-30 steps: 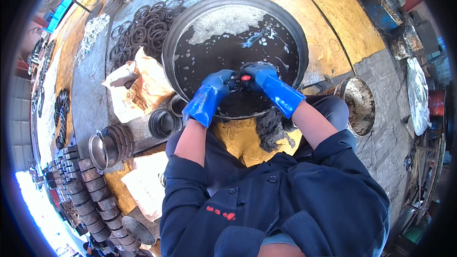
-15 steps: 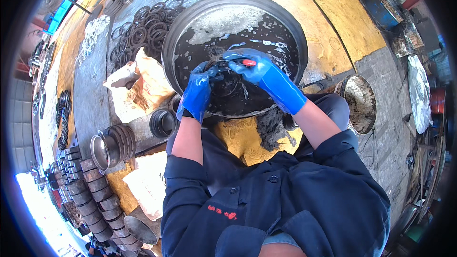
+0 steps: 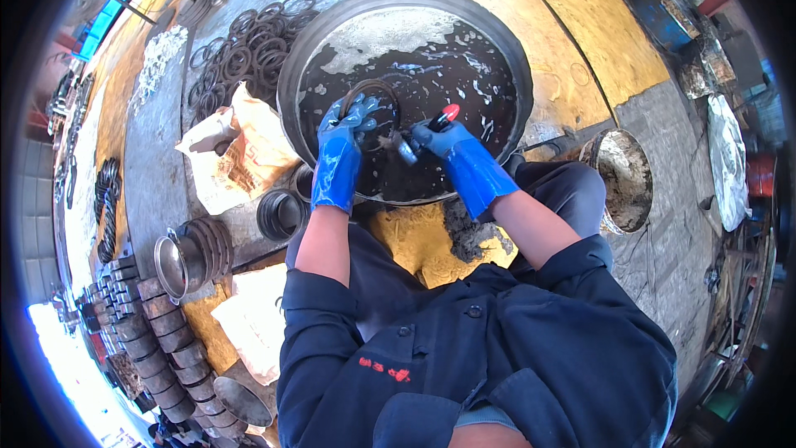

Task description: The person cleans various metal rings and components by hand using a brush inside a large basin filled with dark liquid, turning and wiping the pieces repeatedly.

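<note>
Over a large round basin (image 3: 516,50) of dark liquid with pale foam, my left hand (image 3: 344,137), in a blue rubber glove, grips a thin dark ring (image 3: 393,99) by its left side. The ring stands tilted above the liquid. My right hand (image 3: 456,148), gloved the same way, is closed around a tool with a red-tipped black handle (image 3: 448,114). Its greyish working end (image 3: 404,149) is blurred and lies close to the ring's lower right side. Whether it touches the ring, I cannot tell.
Left of the basin lies a heap of dark rings (image 3: 264,48), with an open paper sack (image 3: 249,149) nearer me. Stacked rings (image 3: 280,214) and rows of metal cylinders (image 3: 170,328) stand at the near left. A crusted bucket (image 3: 622,178) is on the right.
My right hand has moved down and slightly right, with the tool's handle now pointing up. The ring has come into clear view, raised in my left hand.
</note>
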`<state>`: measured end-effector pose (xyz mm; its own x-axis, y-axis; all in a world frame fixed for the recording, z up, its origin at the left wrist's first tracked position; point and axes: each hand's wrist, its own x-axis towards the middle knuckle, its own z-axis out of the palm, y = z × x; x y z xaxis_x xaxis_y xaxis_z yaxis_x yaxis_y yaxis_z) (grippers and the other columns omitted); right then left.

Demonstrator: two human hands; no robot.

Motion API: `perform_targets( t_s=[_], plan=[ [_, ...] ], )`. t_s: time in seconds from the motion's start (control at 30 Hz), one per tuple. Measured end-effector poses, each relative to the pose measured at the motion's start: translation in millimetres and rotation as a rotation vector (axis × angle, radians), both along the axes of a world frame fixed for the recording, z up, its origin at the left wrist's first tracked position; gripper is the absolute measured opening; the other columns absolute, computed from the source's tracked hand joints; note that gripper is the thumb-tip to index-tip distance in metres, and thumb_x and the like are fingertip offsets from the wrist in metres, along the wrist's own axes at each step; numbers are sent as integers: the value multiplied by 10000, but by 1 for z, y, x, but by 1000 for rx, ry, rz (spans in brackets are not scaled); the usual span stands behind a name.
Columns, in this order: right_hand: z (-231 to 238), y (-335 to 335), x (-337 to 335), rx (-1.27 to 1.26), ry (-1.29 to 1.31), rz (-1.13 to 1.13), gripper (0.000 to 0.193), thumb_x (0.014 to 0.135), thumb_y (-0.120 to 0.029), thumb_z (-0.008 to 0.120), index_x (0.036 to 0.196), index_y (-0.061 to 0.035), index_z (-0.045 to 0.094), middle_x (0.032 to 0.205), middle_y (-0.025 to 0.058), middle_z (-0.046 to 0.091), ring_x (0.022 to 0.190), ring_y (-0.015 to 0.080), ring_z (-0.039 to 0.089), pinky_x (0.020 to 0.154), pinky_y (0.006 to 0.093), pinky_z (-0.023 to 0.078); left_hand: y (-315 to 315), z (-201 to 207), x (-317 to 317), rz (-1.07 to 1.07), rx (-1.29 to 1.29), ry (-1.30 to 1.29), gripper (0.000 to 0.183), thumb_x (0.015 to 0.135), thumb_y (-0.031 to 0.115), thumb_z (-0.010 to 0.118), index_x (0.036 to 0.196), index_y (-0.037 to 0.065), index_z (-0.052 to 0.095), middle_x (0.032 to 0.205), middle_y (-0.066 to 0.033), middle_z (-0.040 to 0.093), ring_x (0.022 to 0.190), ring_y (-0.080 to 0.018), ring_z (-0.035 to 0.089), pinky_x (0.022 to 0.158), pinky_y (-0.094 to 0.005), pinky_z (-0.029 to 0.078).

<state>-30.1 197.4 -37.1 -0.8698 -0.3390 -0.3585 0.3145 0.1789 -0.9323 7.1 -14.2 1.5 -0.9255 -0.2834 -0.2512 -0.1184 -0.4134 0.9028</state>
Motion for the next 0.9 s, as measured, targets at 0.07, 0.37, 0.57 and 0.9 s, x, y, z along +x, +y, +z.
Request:
perform_targets(
  t_s=[0.07, 0.37, 0.57, 0.9],
  plan=[
    [8, -6, 10, -13, -53, 22, 241, 874, -222, 715, 1025, -34, 728, 917, 56, 722, 818, 141, 656, 749, 314, 520, -8, -11, 1, 18, -44, 20, 297, 953, 81, 592, 1243, 18, 600, 1106, -131, 718, 794, -150, 674, 632, -217, 484],
    [20, 22, 0, 427, 191, 73, 284, 883, -253, 652, 1078, -56, 715, 920, 74, 730, 864, 152, 681, 790, 307, 533, -6, -11, 0, -75, -173, 12, 318, 970, 142, 593, 1260, 13, 592, 1097, -147, 716, 814, -166, 687, 686, -237, 517],
    [54, -6, -8, 105, 786, 18, 272, 860, -315, 700, 1074, -149, 728, 1019, 120, 726, 914, 272, 703, 828, 371, 559, -5, -11, 0, -162, -111, 28, 367, 952, 136, 615, 1291, 1, 574, 1119, -148, 704, 922, -219, 692, 812, -300, 550],
    [18, -15, -3, -150, -35, 51, 297, 869, -253, 703, 1096, -63, 713, 976, 84, 726, 883, 179, 675, 780, 323, 534, 12, 29, 11, -187, -201, 25, 312, 958, 129, 617, 1244, 4, 627, 1131, -94, 696, 1029, -187, 657, 928, -295, 504]
  ],
)
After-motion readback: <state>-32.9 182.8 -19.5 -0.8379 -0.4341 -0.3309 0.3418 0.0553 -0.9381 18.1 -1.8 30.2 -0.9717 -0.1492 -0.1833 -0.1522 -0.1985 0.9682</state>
